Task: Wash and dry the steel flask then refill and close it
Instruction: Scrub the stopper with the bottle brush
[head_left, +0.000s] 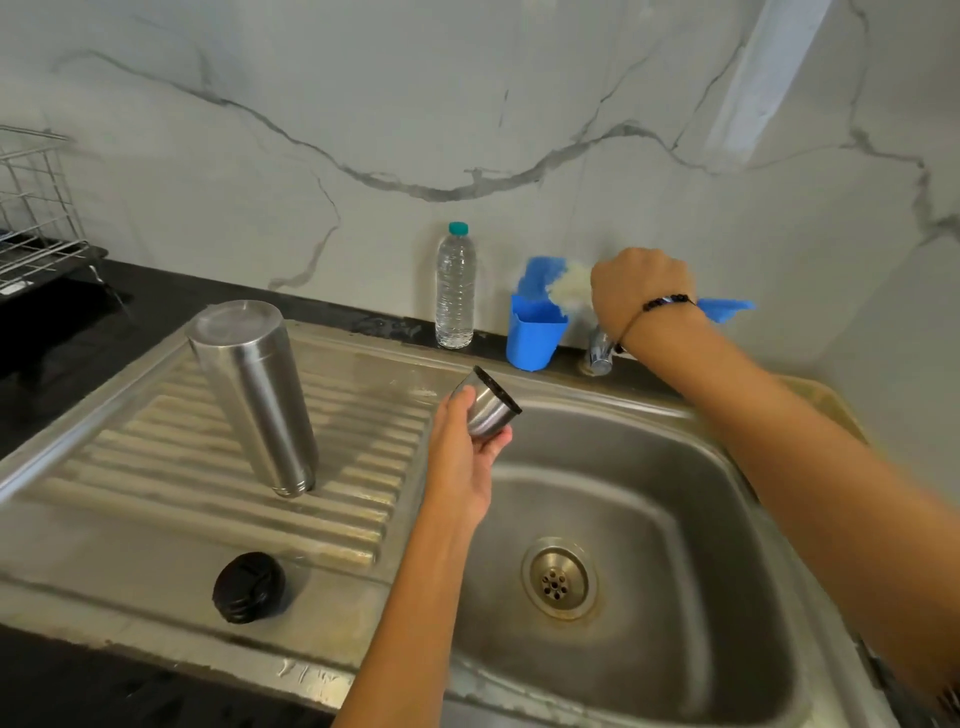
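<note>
The steel flask (254, 395) stands upside down on the ribbed drainboard (156, 467), left of the sink basin (675, 519). Its black inner stopper (249, 587) lies on the drainboard's front edge. My left hand (462, 457) holds the small steel cup lid (491, 405) over the basin's left rim, its black-rimmed mouth tilted up and to the right. My right hand (639, 291) reaches to the back wall and grips a pale scrubber (569, 286) just above the blue holder (535, 332).
A clear water bottle (455, 291) with a teal cap stands against the marble wall. The tap's chrome base (600, 353) sits under my right wrist. A wire dish rack (36, 218) stands at far left on the black counter.
</note>
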